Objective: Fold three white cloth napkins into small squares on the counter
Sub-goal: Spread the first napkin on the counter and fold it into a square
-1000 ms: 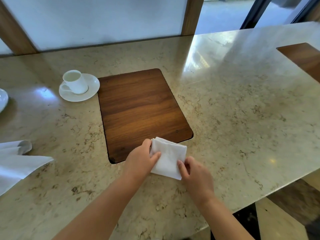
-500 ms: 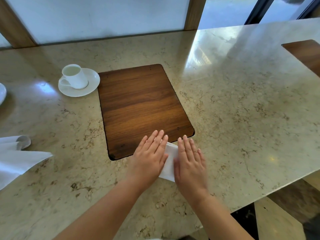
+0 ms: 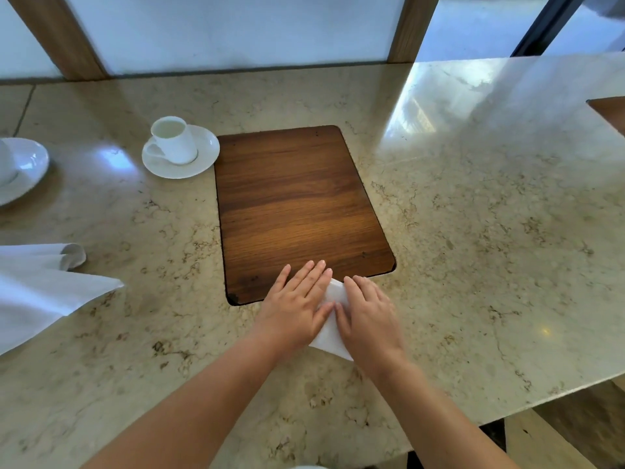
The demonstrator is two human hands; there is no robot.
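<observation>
A small folded white napkin (image 3: 333, 328) lies on the marble counter (image 3: 473, 231), just below the near edge of the inset wooden panel (image 3: 297, 208). My left hand (image 3: 297, 302) and my right hand (image 3: 368, 314) both lie flat on top of it, fingers extended and side by side, covering most of the cloth. Only a strip between the hands and its near corner show. More white napkin cloth (image 3: 37, 292) lies loose at the left edge of the counter, one part rolled (image 3: 69, 257).
A white cup (image 3: 172, 138) stands on a saucer (image 3: 203, 157) beyond the panel's far left corner. Another white dish (image 3: 23, 167) sits at the far left. The counter's near edge drops off at the lower right. A window wall runs behind.
One second ago my fingers pinched the folded napkin's edges. Both hands then flattened onto it, palms down, and now press closer together. The view has shifted slightly.
</observation>
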